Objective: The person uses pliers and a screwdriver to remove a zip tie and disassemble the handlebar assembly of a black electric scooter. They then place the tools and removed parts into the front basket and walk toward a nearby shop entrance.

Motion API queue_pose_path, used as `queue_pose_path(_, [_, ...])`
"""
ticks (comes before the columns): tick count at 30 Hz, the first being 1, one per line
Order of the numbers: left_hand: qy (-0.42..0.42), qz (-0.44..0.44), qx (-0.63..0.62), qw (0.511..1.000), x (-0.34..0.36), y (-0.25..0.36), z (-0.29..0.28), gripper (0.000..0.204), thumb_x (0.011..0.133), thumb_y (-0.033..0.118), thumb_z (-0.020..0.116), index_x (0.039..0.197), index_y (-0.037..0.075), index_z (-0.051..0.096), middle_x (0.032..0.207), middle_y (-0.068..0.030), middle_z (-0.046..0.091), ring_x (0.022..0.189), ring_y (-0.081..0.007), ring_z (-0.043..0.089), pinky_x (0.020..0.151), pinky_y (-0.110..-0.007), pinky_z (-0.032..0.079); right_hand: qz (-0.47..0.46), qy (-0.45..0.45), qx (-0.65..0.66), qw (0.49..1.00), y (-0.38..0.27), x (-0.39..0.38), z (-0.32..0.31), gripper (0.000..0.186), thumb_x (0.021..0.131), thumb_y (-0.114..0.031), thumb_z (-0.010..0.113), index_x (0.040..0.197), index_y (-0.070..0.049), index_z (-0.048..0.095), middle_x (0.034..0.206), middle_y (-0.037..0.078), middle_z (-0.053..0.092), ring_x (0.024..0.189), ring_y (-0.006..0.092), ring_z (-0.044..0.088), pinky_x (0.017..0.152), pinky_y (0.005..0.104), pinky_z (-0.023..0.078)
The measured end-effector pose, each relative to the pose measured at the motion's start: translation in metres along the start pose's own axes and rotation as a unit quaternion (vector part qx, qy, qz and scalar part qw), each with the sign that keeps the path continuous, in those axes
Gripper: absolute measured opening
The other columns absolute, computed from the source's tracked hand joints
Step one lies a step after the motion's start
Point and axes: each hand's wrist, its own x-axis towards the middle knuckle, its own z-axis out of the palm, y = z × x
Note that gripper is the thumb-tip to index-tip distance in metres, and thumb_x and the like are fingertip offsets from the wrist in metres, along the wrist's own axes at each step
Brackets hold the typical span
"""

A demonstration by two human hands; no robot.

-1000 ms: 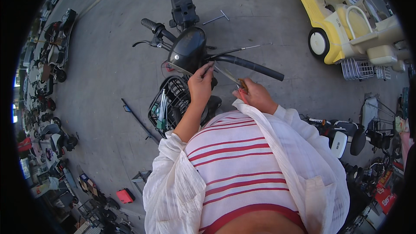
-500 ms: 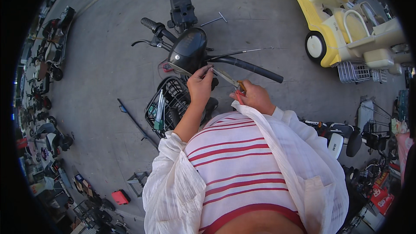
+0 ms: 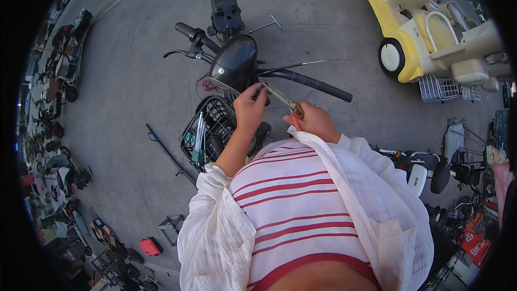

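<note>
My right hand (image 3: pixel 319 120) is closed around the handles of long-jawed pliers (image 3: pixel 286 101), one handle red and the other orange-brown. Their grey jaws point up and left, with the tip right by the fingers of my left hand (image 3: pixel 250 106). Those fingers are pinched together just below the black headlight housing (image 3: pixel 235 63) of a bike; what they pinch is too small to make out. To the right of the housing, a bare dark handlebar (image 3: pixel 318 85) sticks out, and a thin cable (image 3: pixel 301 64) runs loosely above it. The opposite handlebar carries a ribbed grip (image 3: pixel 185 29) and a brake lever (image 3: pixel 176 53).
A black wire basket (image 3: pixel 188 129) on the bike's front holds metal rods and a green item. Beyond the bike lies a T-shaped wrench (image 3: pixel 265 24). A dark bar (image 3: pixel 168 151) and a red case (image 3: pixel 151 246) rest on the ground. A yellow vehicle (image 3: pixel 412 70) stands at right.
Both hands stay almost in place. The pliers' jaws and my left fingers have shifted very slightly at the headlight housing.
</note>
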Motion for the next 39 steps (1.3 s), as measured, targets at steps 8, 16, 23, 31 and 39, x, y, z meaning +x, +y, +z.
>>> queue_pose_path(8, [-0.014,0.033,0.033,0.999,0.001,-0.006,0.001,0.016,0.087,0.007,0.064,0.099,-0.003,0.066,0.077,-0.0022,0.065,0.068,-0.0043,0.056,0.061,-0.021,0.046,-0.024,0.023,-0.043,0.999,-0.005,-0.001,-0.004,0.06,0.08,-0.059,0.064,0.088,0.0,0.056,0.068,0.018,0.062,0.061,0.0345,0.063,0.054,0.0424,0.048])
queue_pose_path(16, [-0.027,0.032,0.024,0.999,0.002,-0.011,0.002,0.014,0.086,0.006,0.064,0.096,-0.003,0.066,0.077,-0.0018,0.065,0.068,-0.0045,0.056,0.061,-0.021,0.046,-0.035,0.014,-0.067,0.997,-0.006,0.002,-0.006,0.059,0.082,-0.057,0.063,0.088,0.001,0.056,0.066,0.017,0.063,0.059,0.0345,0.063,0.052,0.0418,0.048])
queue_pose_path(23, [-0.037,0.019,-0.018,0.999,0.001,-0.005,0.001,0.013,0.085,0.006,0.063,0.094,-0.003,0.066,0.074,0.0002,0.062,0.066,-0.004,0.053,0.059,-0.021,0.043,-0.043,-0.006,-0.065,0.997,0.0,0.003,-0.003,0.059,0.083,-0.058,0.061,0.086,0.0,0.056,0.067,0.018,0.063,0.061,0.0328,0.064,0.054,0.0416,0.048])
queue_pose_path(31, [-0.095,-0.021,-0.023,0.995,0.002,0.004,-0.01,0.011,0.085,0.007,0.062,0.089,-0.002,0.065,0.068,0.0018,0.055,0.061,-0.0043,0.046,0.055,-0.021,0.037,-0.041,-0.148,0.256,0.955,0.027,0.013,0.013,0.06,0.089,-0.064,0.05,0.072,-0.005,0.053,0.059,0.0,0.049,0.051,0.0121,0.047,0.047,0.0312,0.041])
queue_pose_path(39, [-0.129,-0.019,0.005,0.991,0.005,0.006,-0.019,0.011,0.085,0.009,0.062,0.088,-0.002,0.064,0.067,0.0016,0.055,0.059,-0.0046,0.046,0.053,-0.021,0.037,0.059,-0.324,0.434,0.838,0.038,0.015,0.004,0.066,0.088,-0.073,0.032,0.076,-0.01,0.047,0.053,-0.008,0.037,0.038,0.002,0.032,0.036,0.0183,0.027])
